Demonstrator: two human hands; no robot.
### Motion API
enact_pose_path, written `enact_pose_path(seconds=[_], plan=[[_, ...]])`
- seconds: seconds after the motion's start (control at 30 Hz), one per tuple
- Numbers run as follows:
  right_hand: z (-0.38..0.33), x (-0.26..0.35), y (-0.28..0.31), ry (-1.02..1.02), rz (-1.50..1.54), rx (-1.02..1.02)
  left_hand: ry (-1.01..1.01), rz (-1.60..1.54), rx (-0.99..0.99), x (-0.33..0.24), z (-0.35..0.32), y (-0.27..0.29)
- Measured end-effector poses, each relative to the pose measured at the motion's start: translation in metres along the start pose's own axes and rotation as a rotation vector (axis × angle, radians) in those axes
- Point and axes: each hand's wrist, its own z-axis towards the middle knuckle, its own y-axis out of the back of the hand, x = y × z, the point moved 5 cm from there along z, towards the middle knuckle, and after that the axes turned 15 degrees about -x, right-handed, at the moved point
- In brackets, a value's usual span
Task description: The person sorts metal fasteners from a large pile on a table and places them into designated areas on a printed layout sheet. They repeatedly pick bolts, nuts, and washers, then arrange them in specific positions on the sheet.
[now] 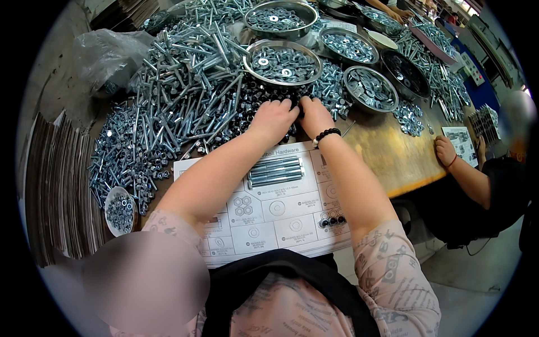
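My left hand (274,119) and my right hand (316,117) meet at the near side of a pile of black nuts (251,101), below a steel bowl of washers. Both have curled fingers, with dark nuts at the fingertips; how many they hold is hidden. Under my forearms lies a printed parts sheet (261,231) divided into boxes with line drawings. A row of long silver hex bolts (275,172) rests side by side in its upper box. Several black nuts (332,220) are lined up at the sheet's right side.
A large heap of silver bolts (191,73) spreads behind and left. Bowls of washers (283,64) stand at the back. A white cup of small nuts (120,210) sits at left, beside stacked cardboard (64,191). At right, another person's hand (446,150) rests by a second sheet.
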Motion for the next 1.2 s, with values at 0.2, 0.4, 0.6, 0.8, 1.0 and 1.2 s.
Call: enact_pose_path(seconds=[0.2, 0.4, 0.6, 0.8, 1.0, 1.2], plan=[[0.003, -0.019, 0.004, 0.034, 0.095, 0.076, 0.061, 0.084, -0.036, 0.0, 0.012, -0.011], [-0.016, -0.021, 0.05, 0.008, 0.279, 0.017, 0.076, 0.137, 0.0, -0.012, 0.013, -0.013], [-0.079, -0.02, 0.109, -0.009, 0.454, 0.097, 0.072, -0.045, -0.015, 0.003, 0.011, 0.015], [-0.146, -0.018, 0.144, 0.043, 0.297, 0.342, 0.004, -0.415, 0.064, -0.073, -0.008, 0.067], [-0.161, -0.018, 0.137, 0.075, 0.261, 0.278, -0.077, -0.174, -0.006, -0.064, 0.009, 0.061], [-0.166, -0.019, 0.137, 0.123, 0.3, 0.259, -0.102, -0.32, 0.264, -0.105, -0.011, 0.07]])
